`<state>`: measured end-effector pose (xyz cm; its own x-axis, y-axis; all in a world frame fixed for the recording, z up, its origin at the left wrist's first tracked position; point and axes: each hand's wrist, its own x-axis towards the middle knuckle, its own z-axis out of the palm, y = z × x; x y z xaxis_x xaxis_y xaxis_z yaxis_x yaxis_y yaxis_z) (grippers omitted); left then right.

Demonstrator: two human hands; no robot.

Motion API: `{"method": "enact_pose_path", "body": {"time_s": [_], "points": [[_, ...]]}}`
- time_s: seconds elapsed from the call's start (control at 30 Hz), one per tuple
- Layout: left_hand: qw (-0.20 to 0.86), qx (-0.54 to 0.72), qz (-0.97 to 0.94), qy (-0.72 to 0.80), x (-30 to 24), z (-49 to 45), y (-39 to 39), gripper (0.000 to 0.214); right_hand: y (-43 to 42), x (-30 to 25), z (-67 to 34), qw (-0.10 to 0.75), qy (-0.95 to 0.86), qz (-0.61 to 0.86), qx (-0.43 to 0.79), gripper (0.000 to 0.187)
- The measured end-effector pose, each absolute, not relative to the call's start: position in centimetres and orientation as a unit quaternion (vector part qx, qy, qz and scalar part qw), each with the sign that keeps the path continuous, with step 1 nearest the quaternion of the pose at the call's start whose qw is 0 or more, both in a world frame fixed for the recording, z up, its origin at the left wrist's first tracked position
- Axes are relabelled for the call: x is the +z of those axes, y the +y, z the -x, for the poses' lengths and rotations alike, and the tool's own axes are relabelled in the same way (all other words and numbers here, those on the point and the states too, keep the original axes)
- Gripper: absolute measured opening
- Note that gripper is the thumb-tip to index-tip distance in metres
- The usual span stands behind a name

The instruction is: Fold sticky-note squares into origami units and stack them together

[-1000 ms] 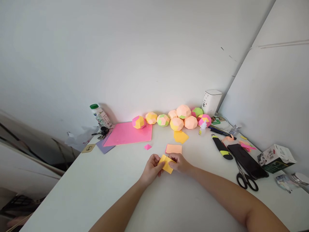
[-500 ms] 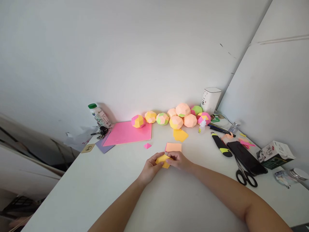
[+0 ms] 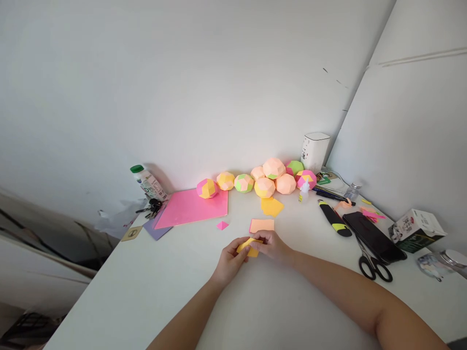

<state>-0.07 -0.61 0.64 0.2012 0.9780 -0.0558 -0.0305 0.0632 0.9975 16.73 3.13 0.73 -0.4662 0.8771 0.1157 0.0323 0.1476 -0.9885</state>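
Between my two hands is a yellow-orange piece of paper (image 3: 252, 250), held just above the white table. My left hand (image 3: 232, 258) pinches its left side between thumb and fingers. At its right side my right hand (image 3: 273, 247) grips the edge, fingers curled over the top. The fingertips hide part of the paper, so its exact folds cannot be made out. Just beyond my hands lies a stack of peach paper (image 3: 261, 225) with a pink edge. A small pink folded paper piece (image 3: 222, 225) rests to the left, and yellow-orange paper pieces (image 3: 272, 207) lie farther back.
Several faceted paper balls (image 3: 274, 168) line the wall, one on a pink sheet (image 3: 193, 210). A small glue bottle (image 3: 305, 192) stands by them. To the right are a cutter (image 3: 334, 218), scissors (image 3: 372, 265), a phone (image 3: 374, 238) and a carton (image 3: 417, 231). A green-capped bottle (image 3: 149, 183) stands left.
The yellow-orange paper has tilted in my hands, and my right fingers have shifted along its edge. The whole view has shifted slightly.
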Motion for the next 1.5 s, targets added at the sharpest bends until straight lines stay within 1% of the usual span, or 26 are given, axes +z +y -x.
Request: {"method": "enact_pose_path", "body": {"time_s": [0.27, 0.53, 1.1, 1.5], "points": [[0.559, 0.426, -0.531, 0.475, 0.5, 0.0, -0.8, 0.038, 3.5, 0.0, -16.7, 0.402, -0.618, 0.366, 0.569, 0.025], [0.547, 0.406, -0.541, 0.494, 0.9, -0.1, -0.9, 0.044, 3.6, 0.3, -16.7, 0.403, -0.628, 0.341, 0.571, 0.024], [0.557, 0.411, -0.546, 0.472, 0.8, -0.1, -0.9, 0.043, 3.7, 0.6, -16.7, 0.409, -0.591, 0.339, 0.607, 0.018], [0.574, 0.413, -0.528, 0.470, 1.0, 0.0, -0.8, 0.036, 3.6, 0.9, -16.9, 0.393, -0.593, 0.359, 0.604, 0.022]]}}
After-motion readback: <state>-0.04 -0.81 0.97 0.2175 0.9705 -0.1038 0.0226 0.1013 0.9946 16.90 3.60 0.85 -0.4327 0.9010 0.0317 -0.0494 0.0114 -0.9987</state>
